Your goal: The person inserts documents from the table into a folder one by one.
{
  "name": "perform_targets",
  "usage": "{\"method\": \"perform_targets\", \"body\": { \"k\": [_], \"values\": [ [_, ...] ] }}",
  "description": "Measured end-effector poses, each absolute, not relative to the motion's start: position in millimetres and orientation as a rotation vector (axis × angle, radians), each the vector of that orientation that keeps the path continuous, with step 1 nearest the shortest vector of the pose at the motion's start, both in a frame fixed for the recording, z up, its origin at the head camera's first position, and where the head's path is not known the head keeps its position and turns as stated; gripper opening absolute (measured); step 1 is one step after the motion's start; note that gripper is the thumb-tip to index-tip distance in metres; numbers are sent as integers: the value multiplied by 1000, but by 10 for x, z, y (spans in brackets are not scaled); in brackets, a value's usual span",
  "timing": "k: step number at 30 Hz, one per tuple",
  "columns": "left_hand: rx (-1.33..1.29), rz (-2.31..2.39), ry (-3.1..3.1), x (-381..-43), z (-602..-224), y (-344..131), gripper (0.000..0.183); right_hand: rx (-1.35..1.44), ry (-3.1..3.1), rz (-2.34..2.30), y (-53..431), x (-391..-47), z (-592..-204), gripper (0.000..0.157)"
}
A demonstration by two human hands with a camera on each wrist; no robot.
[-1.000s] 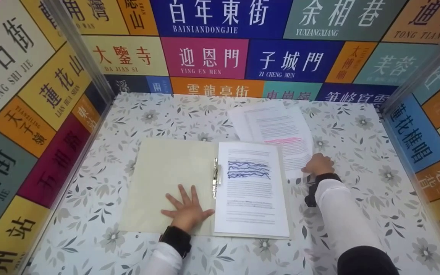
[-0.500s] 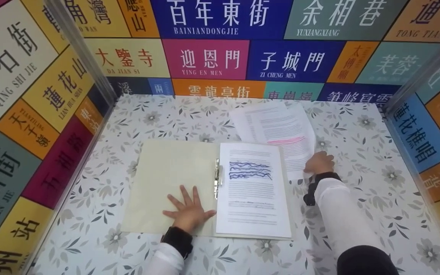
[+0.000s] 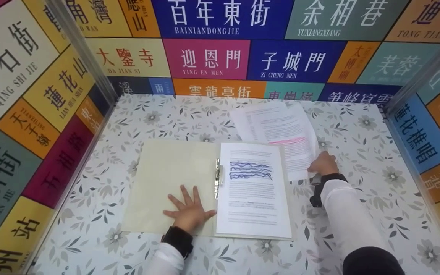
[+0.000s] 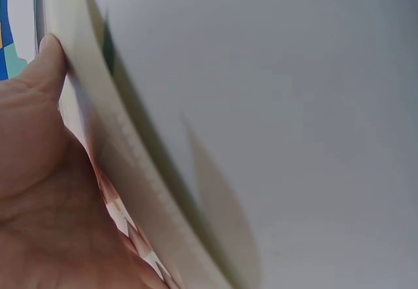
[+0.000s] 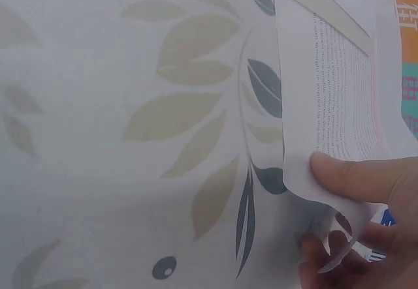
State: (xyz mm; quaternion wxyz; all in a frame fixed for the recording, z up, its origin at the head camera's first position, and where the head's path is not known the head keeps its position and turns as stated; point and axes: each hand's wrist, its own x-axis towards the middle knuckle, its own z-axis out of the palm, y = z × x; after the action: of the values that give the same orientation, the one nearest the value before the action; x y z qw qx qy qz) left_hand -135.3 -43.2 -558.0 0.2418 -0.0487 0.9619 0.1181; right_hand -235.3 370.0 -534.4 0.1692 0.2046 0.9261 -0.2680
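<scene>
In the head view, you have a cream folder (image 3: pixel 166 168) lying flat and opened out on the floral tabletop (image 3: pixel 78 217). A metal clip (image 3: pixel 217 179) sits along its middle fold, and on the right side lies a printed page (image 3: pixel 251 202) with heavy blue wavy marks (image 3: pixel 249 170) across its upper part. Your left hand (image 3: pixel 190 213) rests on the folder's left cover, fingers fanned wide, thumb reaching toward the fold. Beyond the folder, to its upper right, lie overlapping loose sheets (image 3: pixel 283 128); the top one carries a pink line (image 3: pixel 288 140), and the folder's upper right corner covers part of them. Your right hand (image 3: pixel 324 164) is at their lower right corner. You wear a white sleeve (image 3: pixel 165 259) and a black band (image 3: pixel 178 241) on each arm. Coloured wall panels (image 3: pixel 208 59) with lettering stand behind.

In the left wrist view, your thumb touches a cream edge; your other fingers are mostly hidden there, and you cannot tell what the broad grey-white area beside them is.

In the right wrist view, you pinch the corner of the top sheet, thumb on the printed side, fingers beneath, and the paper curls upward near your grip.
</scene>
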Motion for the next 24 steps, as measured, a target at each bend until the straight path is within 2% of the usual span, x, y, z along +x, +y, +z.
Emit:
{"method": "perform_targets", "body": {
  "k": [6,13,18,24],
  "values": [
    [-130,340,2634,-1358,-5570,-420,110,567,2610,-869,3874,-2377,-5400,77],
    [-111,338,2638,-1357,-5563,-422,110,470,2659,-785,4007,-2354,-5383,55],
    [-107,348,2636,-1354,-5580,-422,110,415,2670,-792,4056,-2298,-5373,48],
    [-133,310,2622,-1356,-5607,-413,111,395,2649,-824,4155,-2207,-5366,48]
  ]
}}
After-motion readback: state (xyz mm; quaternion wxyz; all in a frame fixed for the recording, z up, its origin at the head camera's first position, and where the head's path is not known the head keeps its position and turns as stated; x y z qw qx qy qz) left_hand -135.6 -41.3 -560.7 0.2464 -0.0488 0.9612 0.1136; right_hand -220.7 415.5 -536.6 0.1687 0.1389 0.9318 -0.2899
